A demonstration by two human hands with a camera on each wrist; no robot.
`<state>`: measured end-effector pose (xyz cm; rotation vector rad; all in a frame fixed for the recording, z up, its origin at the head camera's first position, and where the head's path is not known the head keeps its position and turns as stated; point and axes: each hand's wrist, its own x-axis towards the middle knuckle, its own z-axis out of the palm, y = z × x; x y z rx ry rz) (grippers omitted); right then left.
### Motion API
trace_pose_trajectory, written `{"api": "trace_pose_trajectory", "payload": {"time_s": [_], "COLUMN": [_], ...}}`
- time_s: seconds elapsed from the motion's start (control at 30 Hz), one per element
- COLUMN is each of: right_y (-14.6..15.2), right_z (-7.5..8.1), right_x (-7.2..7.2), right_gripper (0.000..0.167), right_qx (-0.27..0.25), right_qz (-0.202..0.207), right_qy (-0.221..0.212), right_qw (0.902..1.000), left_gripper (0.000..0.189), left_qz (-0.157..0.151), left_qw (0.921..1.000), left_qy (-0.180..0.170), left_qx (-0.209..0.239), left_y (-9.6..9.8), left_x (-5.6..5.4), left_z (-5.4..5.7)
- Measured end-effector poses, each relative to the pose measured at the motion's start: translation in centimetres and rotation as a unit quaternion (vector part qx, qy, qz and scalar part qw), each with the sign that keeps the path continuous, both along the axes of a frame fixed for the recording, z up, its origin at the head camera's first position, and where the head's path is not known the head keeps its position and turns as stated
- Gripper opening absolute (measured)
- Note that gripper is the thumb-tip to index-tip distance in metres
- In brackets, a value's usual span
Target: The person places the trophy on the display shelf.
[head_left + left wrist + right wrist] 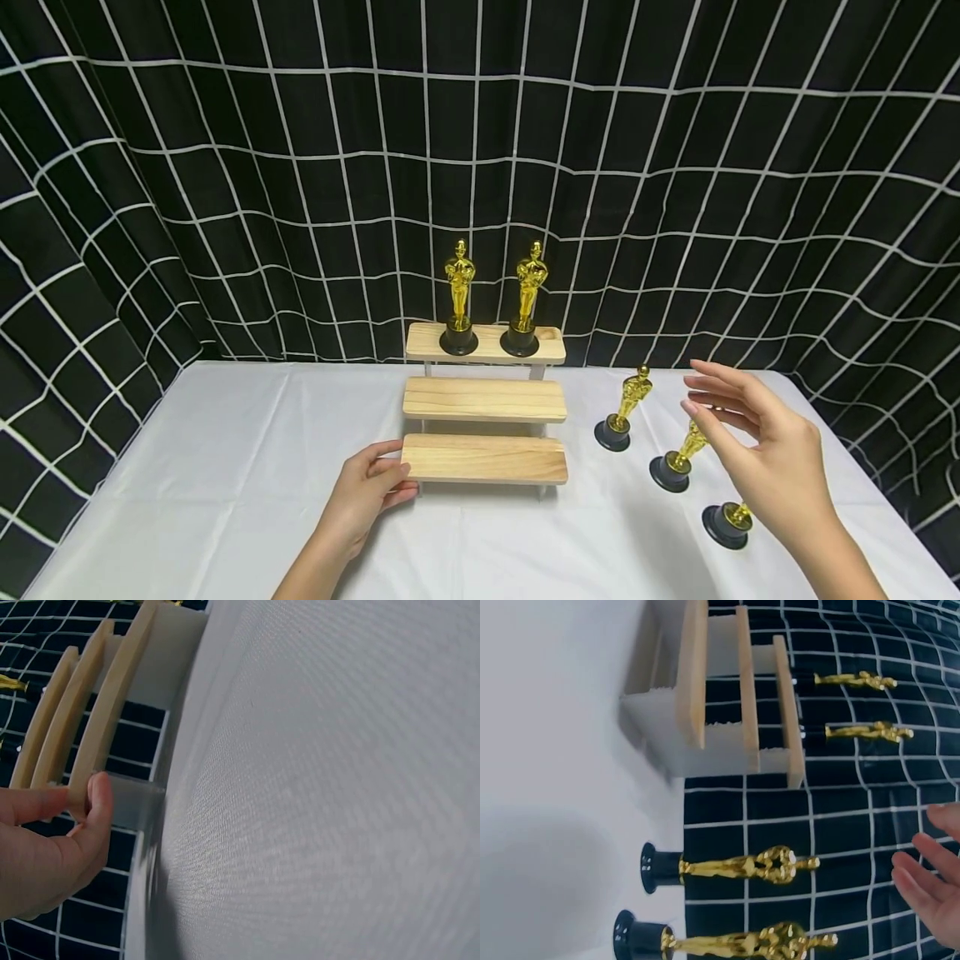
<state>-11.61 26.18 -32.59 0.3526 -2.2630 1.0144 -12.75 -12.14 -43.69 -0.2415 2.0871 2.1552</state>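
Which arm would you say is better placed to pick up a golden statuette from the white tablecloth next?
The right, probably: the right grip is open and empty, close to the golden award statuettes on the white tablecloth, whereas the left grip holds the left end of the lowest wooden shelf.

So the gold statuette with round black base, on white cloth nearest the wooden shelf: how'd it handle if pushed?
The gold statuette with round black base could tip if pushed near its head: it's much taller than its base is wide. Its glossy surface may be slippery. Moulded-looking and upright, probably stiff.
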Motion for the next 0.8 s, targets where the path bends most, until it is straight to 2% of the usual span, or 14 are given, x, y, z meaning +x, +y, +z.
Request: {"api": "trace_pose_trajectory", "payload": {"time_s": [0.37,0.5,0.8], "right_y": [2.3,3.2,5.0], "right_z": [-1.2,-1.6,-2.6], "right_x": [1.3,1.6,2.2], "right_gripper": [0.050,0.050,0.047], "right_qx": [-0.013,-0.024,-0.010], "right_qz": [-0.061,-0.092,-0.150], "right_qy": [-0.010,-0.016,-0.037], "right_qw": [0.9980,0.9953,0.9880], "left_gripper": [0.045,0.046,0.045], "left_qz": [-0.004,-0.005,0.000], "left_qw": [1.0000,1.0000,1.0000], "left_qy": [0.000,0.001,0.002], "left_qx": [0.002,0.006,0.004], "left_y": [0.1,0.1,0.1], "left_x": [0.1,0.1,0.2], "left_z": [0.0,0.0,0.0]}}
